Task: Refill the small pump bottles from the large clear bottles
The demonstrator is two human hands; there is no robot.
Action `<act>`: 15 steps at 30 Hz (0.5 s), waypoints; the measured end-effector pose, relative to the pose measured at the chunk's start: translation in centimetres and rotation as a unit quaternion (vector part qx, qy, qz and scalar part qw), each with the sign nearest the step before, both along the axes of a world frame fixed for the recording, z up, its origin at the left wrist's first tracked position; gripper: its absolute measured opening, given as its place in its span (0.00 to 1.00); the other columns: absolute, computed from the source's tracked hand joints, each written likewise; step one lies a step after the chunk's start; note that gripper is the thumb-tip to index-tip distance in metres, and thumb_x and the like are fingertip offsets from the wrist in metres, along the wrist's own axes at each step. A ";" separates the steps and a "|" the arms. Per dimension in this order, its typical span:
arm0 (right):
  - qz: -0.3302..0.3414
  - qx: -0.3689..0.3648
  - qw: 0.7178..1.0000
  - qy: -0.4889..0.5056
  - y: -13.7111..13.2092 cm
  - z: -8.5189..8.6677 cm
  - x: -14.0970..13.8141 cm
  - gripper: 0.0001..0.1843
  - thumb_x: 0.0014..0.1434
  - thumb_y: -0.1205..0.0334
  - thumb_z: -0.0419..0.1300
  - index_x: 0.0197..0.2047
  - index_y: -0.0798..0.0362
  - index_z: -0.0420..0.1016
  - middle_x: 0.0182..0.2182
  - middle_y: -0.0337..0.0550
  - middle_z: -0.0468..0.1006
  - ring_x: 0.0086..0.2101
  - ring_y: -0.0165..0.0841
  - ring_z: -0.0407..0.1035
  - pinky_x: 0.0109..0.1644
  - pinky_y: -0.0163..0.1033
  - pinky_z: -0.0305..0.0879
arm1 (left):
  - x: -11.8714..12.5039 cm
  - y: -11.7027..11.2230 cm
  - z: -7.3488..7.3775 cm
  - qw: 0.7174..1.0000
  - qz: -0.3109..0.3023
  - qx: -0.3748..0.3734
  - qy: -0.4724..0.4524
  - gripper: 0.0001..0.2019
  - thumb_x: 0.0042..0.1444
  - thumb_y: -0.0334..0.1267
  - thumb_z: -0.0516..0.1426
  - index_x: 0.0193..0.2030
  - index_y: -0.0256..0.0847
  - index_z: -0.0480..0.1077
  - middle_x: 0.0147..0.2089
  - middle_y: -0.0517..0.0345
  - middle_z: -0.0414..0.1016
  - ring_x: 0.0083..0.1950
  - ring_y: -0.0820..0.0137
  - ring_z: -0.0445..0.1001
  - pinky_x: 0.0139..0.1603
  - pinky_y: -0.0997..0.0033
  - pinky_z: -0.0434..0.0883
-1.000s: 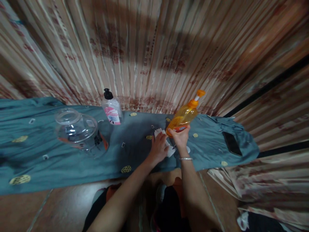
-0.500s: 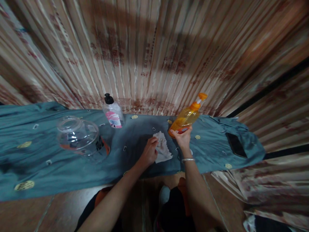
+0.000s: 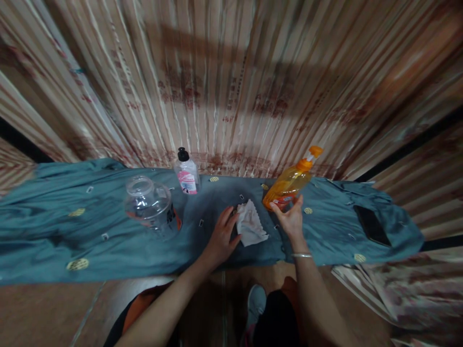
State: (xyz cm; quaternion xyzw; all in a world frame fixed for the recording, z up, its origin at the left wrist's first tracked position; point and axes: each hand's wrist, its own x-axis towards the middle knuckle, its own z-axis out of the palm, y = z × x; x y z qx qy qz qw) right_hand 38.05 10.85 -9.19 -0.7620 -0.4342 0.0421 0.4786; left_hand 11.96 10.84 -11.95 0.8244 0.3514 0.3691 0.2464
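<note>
My left hand (image 3: 222, 238) is open, its fingers spread at the left edge of a whitish cloth (image 3: 251, 225) with a zigzag border. The cloth lies crumpled on the blue-green tablecloth (image 3: 213, 255). My right hand (image 3: 292, 219) has thumb and fingers apart at the lower part of an orange pump bottle (image 3: 289, 184), loosely around its near side. Whether the fingertips still touch it is hard to tell. Further back stands a clear bottle (image 3: 187, 176) with a black cap and pink label. To the left is a large transparent plastic jar (image 3: 152, 207).
A black phone (image 3: 372, 225) lies at the right of the table. Behind the table hangs a pleated patterned curtain (image 3: 217, 86). Tiled floor (image 3: 47, 308) and my shoe (image 3: 256, 301) show below the front edge.
My left fingers have opened from a pinch on the cloth. My right hand has slid slightly back from the pump bottle, which stays in place. The view has shifted left.
</note>
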 end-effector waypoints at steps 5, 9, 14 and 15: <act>-0.066 0.001 0.995 -0.075 -2.0 1.2 0.7 0.61 0.46 0.24 0.58 0.66 0.69 0.56 0.55 0.74 0.71 0.55 0.57 0.68 0.59 0.60 0.62 | -1.7 -1.4 1.9 1.000 0.002 0.011 -0.019 0.28 0.60 0.32 0.55 0.67 0.42 0.57 0.73 0.39 0.55 0.74 0.54 0.54 0.71 0.43 0.59; -0.059 0.059 0.993 -0.079 -2.6 3.1 0.0 0.51 0.52 0.28 0.57 0.64 0.63 0.61 0.54 0.67 0.74 0.51 0.51 0.72 0.56 0.58 0.66 | -2.7 -2.4 3.9 0.999 0.011 0.014 -0.035 0.27 0.61 0.33 0.54 0.68 0.44 0.57 0.73 0.41 0.56 0.74 0.55 0.55 0.71 0.44 0.60; 0.050 0.109 0.989 -0.087 -2.1 5.1 -5.0 0.35 0.60 0.37 0.55 0.58 0.58 0.69 0.53 0.60 0.76 0.53 0.47 0.72 0.58 0.55 0.66 | -2.9 -3.4 5.8 0.997 0.034 0.002 -0.067 0.28 0.60 0.35 0.56 0.68 0.45 0.57 0.72 0.41 0.57 0.72 0.56 0.59 0.70 0.46 0.62; 0.077 0.114 0.987 -0.085 -1.8 5.4 -6.4 0.33 0.61 0.38 0.55 0.57 0.56 0.70 0.52 0.59 0.77 0.52 0.46 0.72 0.58 0.55 0.66 | -2.9 -3.6 6.0 0.996 0.042 -0.002 -0.075 0.28 0.60 0.36 0.56 0.68 0.45 0.56 0.72 0.41 0.58 0.72 0.56 0.59 0.70 0.47 0.62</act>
